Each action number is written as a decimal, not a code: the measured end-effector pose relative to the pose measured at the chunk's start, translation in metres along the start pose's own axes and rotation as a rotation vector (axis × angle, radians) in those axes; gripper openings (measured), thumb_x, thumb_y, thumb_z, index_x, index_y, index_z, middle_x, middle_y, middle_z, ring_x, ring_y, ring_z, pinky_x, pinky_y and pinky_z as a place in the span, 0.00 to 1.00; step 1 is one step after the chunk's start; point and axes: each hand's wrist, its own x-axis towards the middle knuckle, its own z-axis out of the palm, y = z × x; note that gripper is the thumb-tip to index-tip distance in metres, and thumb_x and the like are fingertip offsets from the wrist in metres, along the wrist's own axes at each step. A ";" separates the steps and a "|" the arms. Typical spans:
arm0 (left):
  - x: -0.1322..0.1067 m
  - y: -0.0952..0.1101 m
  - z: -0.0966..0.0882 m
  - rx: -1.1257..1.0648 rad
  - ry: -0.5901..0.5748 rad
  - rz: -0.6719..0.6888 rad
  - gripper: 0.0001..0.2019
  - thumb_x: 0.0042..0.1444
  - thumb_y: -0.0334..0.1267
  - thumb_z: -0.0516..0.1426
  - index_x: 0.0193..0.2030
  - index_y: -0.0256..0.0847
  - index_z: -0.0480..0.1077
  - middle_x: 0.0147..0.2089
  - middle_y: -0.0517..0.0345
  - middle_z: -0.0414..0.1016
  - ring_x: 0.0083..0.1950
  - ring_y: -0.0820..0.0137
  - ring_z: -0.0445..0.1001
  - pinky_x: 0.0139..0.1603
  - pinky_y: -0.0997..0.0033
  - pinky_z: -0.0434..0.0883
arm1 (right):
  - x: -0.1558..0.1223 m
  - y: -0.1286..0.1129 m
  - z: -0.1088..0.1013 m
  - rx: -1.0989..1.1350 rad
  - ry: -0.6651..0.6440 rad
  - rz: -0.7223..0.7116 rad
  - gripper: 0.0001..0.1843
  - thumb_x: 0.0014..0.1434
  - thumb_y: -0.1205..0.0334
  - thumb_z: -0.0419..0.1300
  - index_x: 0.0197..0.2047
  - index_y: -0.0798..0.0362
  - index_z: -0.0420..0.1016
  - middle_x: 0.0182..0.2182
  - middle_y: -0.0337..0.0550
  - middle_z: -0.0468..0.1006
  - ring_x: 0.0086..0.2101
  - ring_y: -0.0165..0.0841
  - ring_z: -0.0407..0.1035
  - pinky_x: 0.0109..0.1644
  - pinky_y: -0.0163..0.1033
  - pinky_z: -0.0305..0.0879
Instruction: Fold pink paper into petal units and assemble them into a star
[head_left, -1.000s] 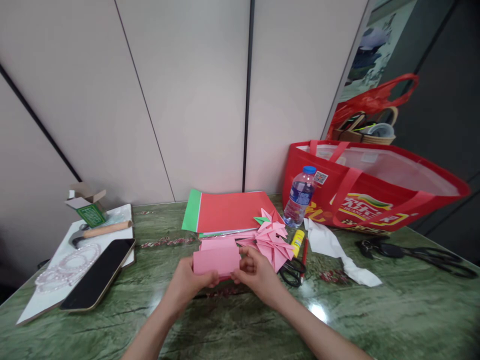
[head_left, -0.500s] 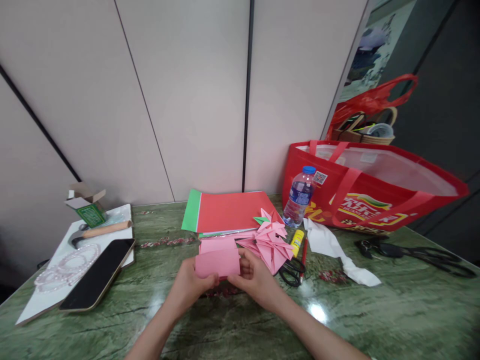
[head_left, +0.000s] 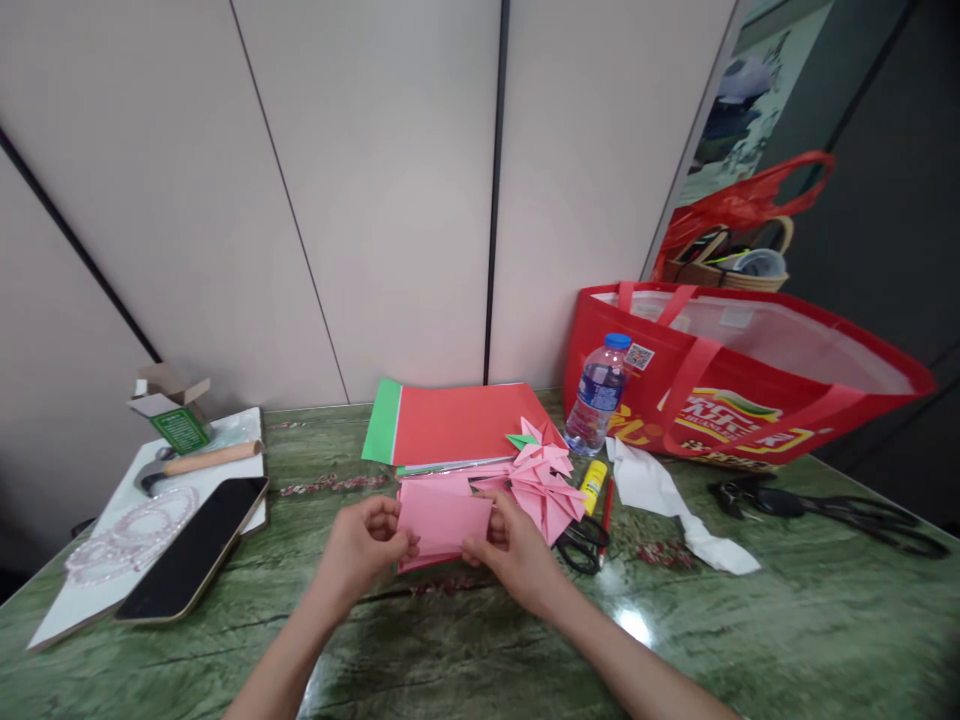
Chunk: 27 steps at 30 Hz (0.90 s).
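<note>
A small pink sheet of paper (head_left: 444,520) is between my hands, over more pink paper. My left hand (head_left: 364,545) has its fingers curled, thumb and forefinger pinching the sheet's lower left corner. At the right edge, my right hand (head_left: 519,550) grips the same sheet between thumb and fingers. Just behind and to the right lie folded pink paper pieces (head_left: 546,490), pointed like petals, with a small green one among them. Red and green paper sheets (head_left: 465,420) lie flat beyond.
Right of the paper are a glue stick (head_left: 594,486), black-handled scissors (head_left: 581,548), a red pencil (head_left: 607,520), a water bottle (head_left: 598,395), white tissue (head_left: 660,490) and a red bag (head_left: 750,390). On the left are a phone (head_left: 196,548), a hammer (head_left: 210,460) and a small box (head_left: 176,415).
The pink sheet has turned from a curved, raised position to lying flatter, slightly to the right. My left hand has shifted its hold to the corner; my right hand has moved slightly right.
</note>
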 end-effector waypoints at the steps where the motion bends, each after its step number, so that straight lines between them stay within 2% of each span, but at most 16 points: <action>1: 0.001 0.000 -0.003 -0.015 0.030 0.005 0.09 0.33 0.31 0.60 0.24 0.36 0.65 0.17 0.62 0.73 0.21 0.69 0.73 0.24 0.73 0.70 | 0.000 -0.001 0.000 0.008 0.008 0.001 0.20 0.45 0.68 0.58 0.42 0.52 0.56 0.26 0.36 0.73 0.25 0.31 0.70 0.30 0.37 0.67; 7: 0.004 -0.002 -0.011 -0.167 0.202 0.033 0.11 0.37 0.35 0.61 0.28 0.36 0.66 0.21 0.61 0.74 0.22 0.70 0.74 0.25 0.72 0.71 | 0.000 -0.006 -0.003 0.038 0.066 -0.002 0.15 0.45 0.66 0.58 0.38 0.52 0.58 0.27 0.37 0.73 0.27 0.33 0.71 0.32 0.39 0.68; 11: 0.002 -0.002 -0.004 -0.165 0.112 -0.030 0.14 0.40 0.42 0.61 0.32 0.35 0.70 0.26 0.59 0.75 0.25 0.70 0.74 0.27 0.71 0.72 | -0.001 -0.006 -0.003 0.046 0.053 -0.004 0.15 0.45 0.67 0.58 0.37 0.51 0.59 0.25 0.36 0.73 0.27 0.34 0.70 0.31 0.39 0.68; 15: -0.001 -0.002 0.003 -0.128 -0.006 -0.076 0.17 0.41 0.49 0.60 0.30 0.34 0.72 0.22 0.61 0.73 0.23 0.69 0.73 0.25 0.71 0.71 | -0.001 -0.004 -0.002 0.020 0.022 -0.002 0.15 0.45 0.67 0.58 0.37 0.51 0.59 0.27 0.37 0.73 0.27 0.33 0.70 0.30 0.38 0.67; 22: -0.003 -0.002 0.005 -0.191 -0.064 -0.120 0.18 0.42 0.53 0.58 0.24 0.37 0.67 0.16 0.63 0.70 0.22 0.66 0.73 0.25 0.69 0.71 | 0.001 -0.002 -0.003 -0.047 0.051 -0.004 0.14 0.45 0.67 0.57 0.37 0.51 0.59 0.26 0.37 0.71 0.26 0.33 0.69 0.27 0.37 0.66; 27: -0.004 -0.003 0.007 -0.203 -0.098 -0.141 0.17 0.42 0.51 0.59 0.22 0.38 0.64 0.16 0.62 0.71 0.22 0.66 0.74 0.24 0.71 0.70 | 0.001 -0.001 -0.004 -0.053 0.049 0.004 0.15 0.46 0.66 0.57 0.38 0.52 0.58 0.27 0.38 0.71 0.25 0.32 0.68 0.25 0.37 0.66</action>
